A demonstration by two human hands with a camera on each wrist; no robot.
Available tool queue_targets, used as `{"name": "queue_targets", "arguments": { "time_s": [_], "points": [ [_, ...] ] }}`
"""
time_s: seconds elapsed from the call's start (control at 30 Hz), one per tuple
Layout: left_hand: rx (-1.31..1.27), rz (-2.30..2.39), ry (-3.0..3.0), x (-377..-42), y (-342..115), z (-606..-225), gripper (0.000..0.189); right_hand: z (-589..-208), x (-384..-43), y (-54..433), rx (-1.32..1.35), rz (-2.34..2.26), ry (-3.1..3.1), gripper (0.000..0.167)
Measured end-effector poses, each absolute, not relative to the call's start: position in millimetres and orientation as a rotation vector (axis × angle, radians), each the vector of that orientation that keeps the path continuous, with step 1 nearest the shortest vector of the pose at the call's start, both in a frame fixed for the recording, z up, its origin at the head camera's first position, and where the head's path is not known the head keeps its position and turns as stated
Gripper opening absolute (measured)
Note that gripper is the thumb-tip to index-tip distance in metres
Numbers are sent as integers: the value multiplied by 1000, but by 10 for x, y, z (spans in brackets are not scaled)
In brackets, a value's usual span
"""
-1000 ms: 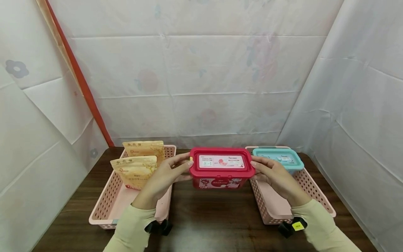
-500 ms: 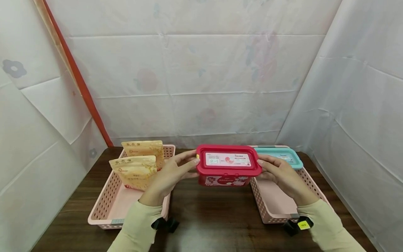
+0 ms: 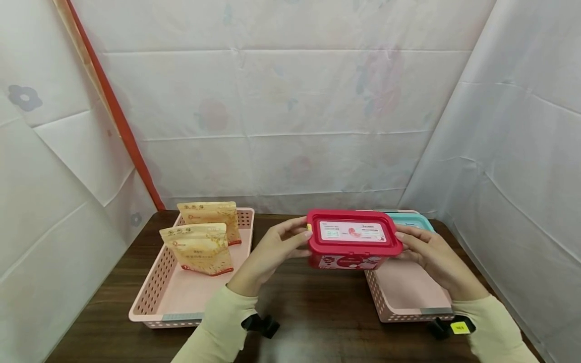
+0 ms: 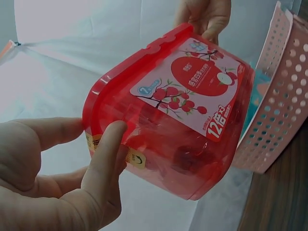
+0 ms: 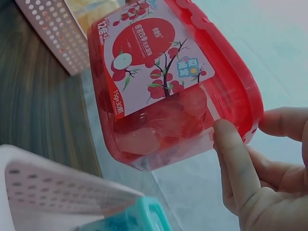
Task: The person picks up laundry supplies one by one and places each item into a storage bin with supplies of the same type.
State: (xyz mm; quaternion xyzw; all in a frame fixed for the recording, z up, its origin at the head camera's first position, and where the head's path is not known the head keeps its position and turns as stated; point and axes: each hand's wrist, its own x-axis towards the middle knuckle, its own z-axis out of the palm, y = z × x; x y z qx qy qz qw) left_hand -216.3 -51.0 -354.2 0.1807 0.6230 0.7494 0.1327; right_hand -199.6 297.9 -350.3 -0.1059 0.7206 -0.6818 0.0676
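Note:
A red lidded plastic tub of laundry pods (image 3: 354, 233) is held level in the air between both hands, its lid label facing up. My left hand (image 3: 277, 252) grips its left end, thumb and fingers at the lid rim. At the opposite end, my right hand (image 3: 438, 259) pinches the rim the same way. Round pods show through the clear red wall in the right wrist view. Partly behind the red tub, a turquoise-lidded tub (image 3: 415, 220) sits at the back of the right pink basket (image 3: 386, 312).
On the left stands another pink perforated basket (image 3: 147, 302), with two yellow pouches upright in it, a front pouch (image 3: 199, 249) and a rear pouch (image 3: 231, 222). Both baskets rest on a dark wooden table (image 3: 313, 322). White patterned sheeting (image 3: 290, 111) encloses the back and sides.
Both hands have carried the red tub rightward, from between the baskets to partly in front of the right basket. It now hides more of the turquoise tub. The baskets and pouches stay put.

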Motion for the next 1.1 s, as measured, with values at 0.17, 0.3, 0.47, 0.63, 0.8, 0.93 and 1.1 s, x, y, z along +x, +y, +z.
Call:
{"name": "queue_targets", "arguments": {
  "time_s": [0.17, 0.3, 0.47, 0.63, 0.8, 0.93, 1.1],
  "points": [
    [559, 2151, 1795, -2172, -376, -3560, 51, -3526, -1947, 3108, -261, -2069, 2194, 30],
    [557, 2157, 1775, -2175, -254, -3592, 51, -3536, -1925, 3202, -199, -2050, 2227, 32],
    [533, 2194, 1735, -2171, -89, -3640, 51, -3552, -1917, 3320, -120, -2057, 2233, 35],
    [519, 2197, 1716, -2176, 75, -3667, 52, -3596, -1898, 3455, -113, -2120, 2194, 20],
    [509, 2200, 1695, -2162, 235, -3674, 51, -3621, -1870, 3629, -151, -2146, 2164, 26],
    [494, 2210, 1666, -2137, 360, -3693, 50, -3625, -1838, 3763, -134, -2124, 2172, 28],
    [473, 2226, 1645, -2102, 513, -3724, 50, -3631, -1818, 3888, -94, -2134, 2174, 31]
  ]
}}
